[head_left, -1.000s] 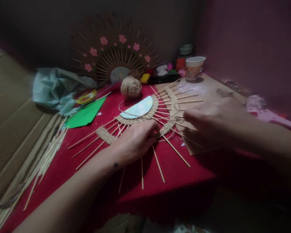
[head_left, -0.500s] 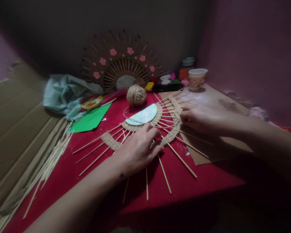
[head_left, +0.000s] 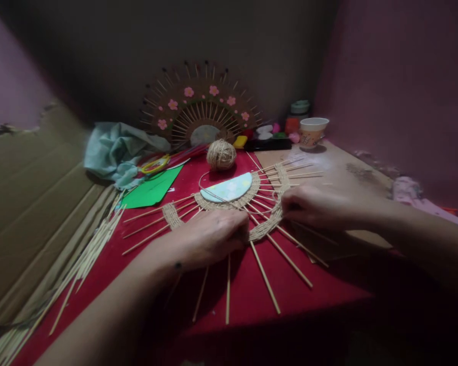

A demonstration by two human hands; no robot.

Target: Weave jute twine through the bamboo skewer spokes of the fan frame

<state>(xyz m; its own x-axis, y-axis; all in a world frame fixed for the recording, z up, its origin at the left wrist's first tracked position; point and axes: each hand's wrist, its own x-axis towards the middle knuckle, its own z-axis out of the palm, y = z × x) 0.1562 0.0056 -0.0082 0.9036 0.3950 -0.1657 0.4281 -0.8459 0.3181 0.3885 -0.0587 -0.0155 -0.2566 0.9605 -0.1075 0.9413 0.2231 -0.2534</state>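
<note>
A half-round fan of thin wooden sticks with a woven twine band (head_left: 264, 230) lies on the red cloth, sticks spread outward. At its centre sits a pale blue half-disc (head_left: 229, 189) edged by a second woven band. My left hand (head_left: 217, 231) is closed on the outer band at its near side, fingers curled and partly hidden. My right hand (head_left: 309, 206) is closed at the band's right side; its fingertips are hidden. A strand of twine runs across the half-disc and loops near the ball of twine (head_left: 221, 155) behind it.
A finished fan with pink flowers (head_left: 212, 90) stands at the back. On the left are a bundle of loose sticks (head_left: 87, 256), green paper (head_left: 150, 189), yellow-handled scissors (head_left: 155, 164) and pale cloth (head_left: 120, 150). A paper cup (head_left: 313, 136) stands on the cardboard (head_left: 339, 162) at right.
My left hand has curled its fingers in from a more spread pose, gripping the near band. My right hand has shifted slightly down along the band. The whole view has tilted a little.
</note>
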